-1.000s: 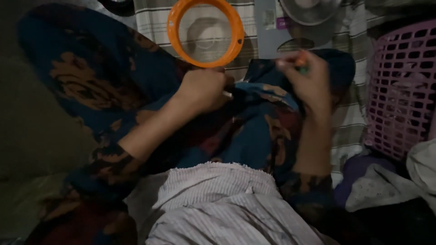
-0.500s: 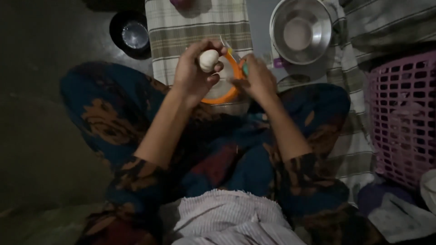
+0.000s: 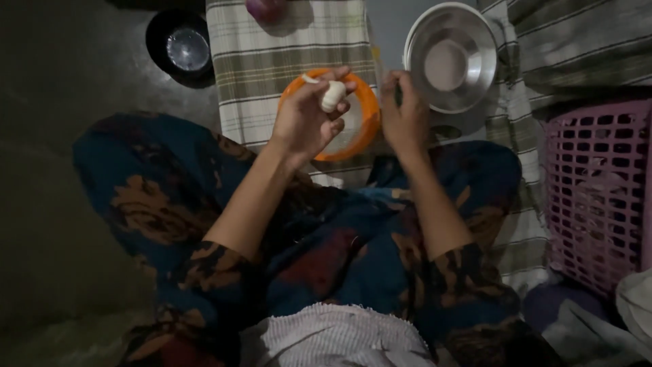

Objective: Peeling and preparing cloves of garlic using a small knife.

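My left hand (image 3: 305, 119) pinches a small white peeled piece (image 3: 333, 95), like a garlic clove, over an orange-rimmed round strainer (image 3: 370, 115). Just to its right, my right hand (image 3: 405, 115) is closed around a thin tool (image 3: 376, 60) whose pale tip points up and away; its handle is hidden in the fist. The two hands are a few centimetres apart above the strainer. The strainer rests on a striped cloth (image 3: 272, 61) in front of my crossed legs, which are in dark patterned fabric.
A steel bowl (image 3: 451, 58) stands right of the strainer. A black round pot with a shiny inside (image 3: 180, 47) sits on the floor at the upper left. A pink plastic basket (image 3: 598, 190) stands at the right. A purple round item (image 3: 265, 8) lies at the cloth's far edge.
Both hands rose from my lap to above the strainer. The white piece came into view in my left hand and moved slightly right. The view shifted down and left.
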